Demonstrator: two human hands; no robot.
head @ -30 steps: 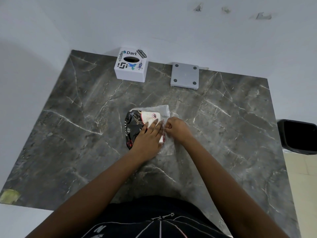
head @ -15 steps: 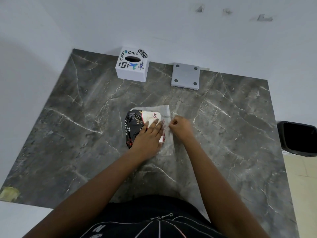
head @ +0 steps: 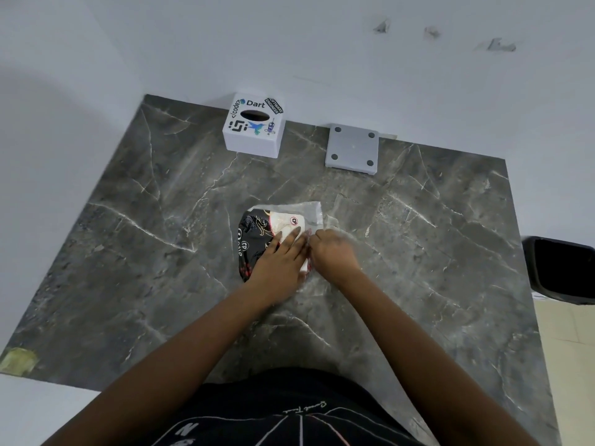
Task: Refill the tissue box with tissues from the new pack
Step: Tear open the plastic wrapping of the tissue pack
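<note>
left hand (head: pixel 280 264): flat, fingers spread on black-and-white plastic tissue pack (head: pixel 257 235), mid grey marble tabletop (head: pixel 145 252) | right hand (head: pixel 331 251): fingers pinching pack's clear wrapper | white stickered tissue box (head: pixel 252 130): far edge

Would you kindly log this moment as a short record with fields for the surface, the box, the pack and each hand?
surface: dark marble-pattern table
tissue box: white, stickered, at the far edge, oval slot showing no tissue
grey plate: flat, right of the box, apart from it
tissue pack: black and white wrapper, mid-table
left hand: flat on the pack
right hand: closed at the pack's right end, grip unclear
</note>
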